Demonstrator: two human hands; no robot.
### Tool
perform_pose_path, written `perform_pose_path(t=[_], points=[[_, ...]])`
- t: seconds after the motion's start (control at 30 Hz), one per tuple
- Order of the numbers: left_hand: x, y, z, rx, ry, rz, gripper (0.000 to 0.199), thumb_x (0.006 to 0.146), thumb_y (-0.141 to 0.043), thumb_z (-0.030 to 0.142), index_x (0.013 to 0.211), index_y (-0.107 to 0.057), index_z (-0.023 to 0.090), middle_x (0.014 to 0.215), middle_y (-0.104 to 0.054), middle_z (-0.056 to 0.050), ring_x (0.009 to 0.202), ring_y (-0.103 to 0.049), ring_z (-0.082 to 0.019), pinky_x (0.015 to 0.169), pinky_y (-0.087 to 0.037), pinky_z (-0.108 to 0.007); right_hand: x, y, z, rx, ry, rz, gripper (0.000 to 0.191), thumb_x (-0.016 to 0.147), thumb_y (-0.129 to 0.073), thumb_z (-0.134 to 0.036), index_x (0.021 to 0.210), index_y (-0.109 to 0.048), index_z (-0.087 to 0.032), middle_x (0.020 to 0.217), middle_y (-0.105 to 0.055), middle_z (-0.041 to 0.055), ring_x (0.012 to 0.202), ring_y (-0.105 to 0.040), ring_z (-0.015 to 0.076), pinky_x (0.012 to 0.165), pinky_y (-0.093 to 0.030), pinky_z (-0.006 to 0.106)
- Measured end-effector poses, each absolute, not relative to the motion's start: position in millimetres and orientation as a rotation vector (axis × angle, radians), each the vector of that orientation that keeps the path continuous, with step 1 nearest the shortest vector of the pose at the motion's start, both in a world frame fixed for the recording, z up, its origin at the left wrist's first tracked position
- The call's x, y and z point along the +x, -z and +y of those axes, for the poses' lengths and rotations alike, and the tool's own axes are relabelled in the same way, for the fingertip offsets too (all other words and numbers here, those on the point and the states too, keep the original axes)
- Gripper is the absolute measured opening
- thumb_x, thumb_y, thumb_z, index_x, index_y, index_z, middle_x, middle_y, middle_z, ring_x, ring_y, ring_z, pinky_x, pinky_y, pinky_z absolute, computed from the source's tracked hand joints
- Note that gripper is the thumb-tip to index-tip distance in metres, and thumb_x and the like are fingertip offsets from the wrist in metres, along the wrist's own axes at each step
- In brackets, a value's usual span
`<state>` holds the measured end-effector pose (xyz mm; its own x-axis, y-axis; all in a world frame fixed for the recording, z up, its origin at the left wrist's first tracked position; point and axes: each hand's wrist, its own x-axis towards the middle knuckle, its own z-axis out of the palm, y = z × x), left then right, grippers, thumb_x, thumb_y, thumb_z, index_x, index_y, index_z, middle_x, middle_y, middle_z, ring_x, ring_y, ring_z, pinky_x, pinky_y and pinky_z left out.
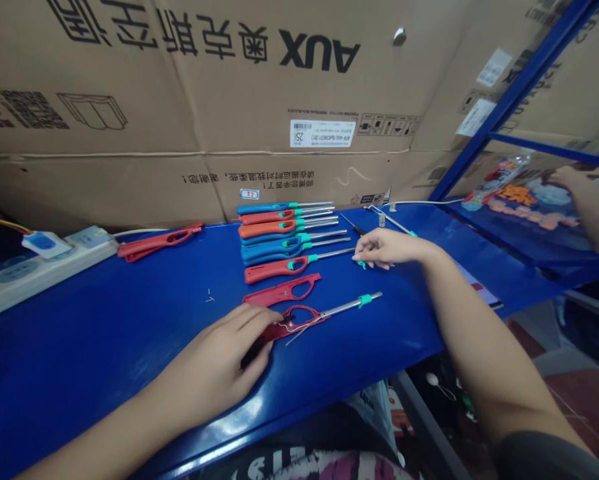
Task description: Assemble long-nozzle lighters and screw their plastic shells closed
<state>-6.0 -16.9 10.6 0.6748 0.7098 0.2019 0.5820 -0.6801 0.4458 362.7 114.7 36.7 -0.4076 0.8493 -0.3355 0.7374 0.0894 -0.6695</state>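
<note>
My left hand is closed around the handle end of an open red lighter half-shell near the table's front. Wires show inside the shell, and a metal tube with a green collar extends from it to the right. Farther right, the fingers of my right hand pinch a small green plastic part just above the table. Between the hands lies another red half-shell. Behind it, assembled long-nosed lighters are lined up, among them a red one and a blue one.
Red shell pieces lie at the left by a white power strip. Tiny screws rest on the blue table. A screwdriver and a loose metal tube lie behind my right hand. Cardboard walls the back.
</note>
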Motion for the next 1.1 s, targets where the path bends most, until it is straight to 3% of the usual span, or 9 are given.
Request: perform_pose_path(t=[0.1, 0.27, 0.4, 0.57, 0.87, 1.1], points=[[-6.1, -10.5, -16.9, 2.538, -0.510, 1.020, 0.027, 0.098, -0.049, 0.021, 0.124, -0.057, 0.024, 0.121, -0.066, -0.006, 0.112, -0.063, -0.022, 0.095, -0.055, -0.038, 361.0, -36.1, 114.4, -1.665, -1.103, -2.204, 0.039, 0.080, -0.071, -0.058, 0.081, -0.063, -0.019, 0.059, -0.060, -0.0024, 0.041, -0.046, 0.0083, 0.040, -0.033, 0.024], [-5.1, -9.8, -16.3, 2.526, -0.514, 1.018, 0.027, 0.099, -0.048, 0.021, 0.125, -0.057, 0.024, 0.122, -0.066, -0.007, 0.112, -0.063, -0.023, 0.095, -0.055, -0.039, 374.1, -43.1, 115.0, -1.578, -0.922, -2.232, 0.033, 0.077, -0.069, -0.048, 0.089, -0.069, -0.017, 0.070, -0.062, 0.0000, 0.061, -0.053, 0.0119, 0.058, -0.041, 0.025], [-4.2, -9.0, -15.6, 2.518, -0.529, 1.034, 0.027, 0.102, -0.048, 0.026, 0.128, -0.056, 0.023, 0.122, -0.067, -0.007, 0.112, -0.064, -0.023, 0.097, -0.055, -0.040, 380.4, -44.3, 115.9, -1.620, -0.942, -2.381, 0.032, 0.072, -0.070, -0.039, 0.097, -0.074, -0.018, 0.069, -0.058, -0.0017, 0.061, -0.047, 0.0121, 0.059, -0.037, 0.026], [-4.6, -4.6, -15.0, 2.497, -0.555, 1.070, 0.033, 0.102, -0.052, 0.030, 0.134, -0.054, 0.024, 0.126, -0.066, -0.007, 0.117, -0.063, -0.023, 0.098, -0.055, -0.040, 374.5, -43.8, 113.1, -1.558, -0.894, -2.517, 0.034, 0.076, -0.071, -0.049, 0.086, -0.073, -0.017, 0.072, -0.059, 0.0005, 0.064, -0.047, 0.0136, 0.061, -0.038, 0.028], [-5.1, -1.0, -15.2, 2.442, -0.581, 1.081, 0.033, 0.099, -0.057, 0.023, 0.132, -0.056, 0.023, 0.123, -0.066, -0.007, 0.114, -0.062, -0.022, 0.099, -0.053, -0.039, 352.4, -44.3, 101.3, -1.471, -0.926, -2.657, 0.043, 0.076, -0.076, -0.055, 0.097, -0.070, -0.018, 0.083, -0.063, 0.0024, 0.072, -0.051, 0.0151, 0.066, -0.040, 0.028], [-3.9, -3.9, -18.0, 2.384, -0.556, 1.118, 0.028, 0.097, -0.058, 0.020, 0.125, -0.060, 0.020, 0.117, -0.065, -0.007, 0.111, -0.062, -0.023, 0.096, -0.054, -0.041, 321.0, -43.6, 88.3, -1.346, -0.998, -2.431, 0.037, 0.082, -0.072, -0.053, 0.085, -0.067, -0.016, 0.068, -0.061, -0.0009, 0.059, -0.054, 0.0117, 0.058, -0.042, 0.026]])
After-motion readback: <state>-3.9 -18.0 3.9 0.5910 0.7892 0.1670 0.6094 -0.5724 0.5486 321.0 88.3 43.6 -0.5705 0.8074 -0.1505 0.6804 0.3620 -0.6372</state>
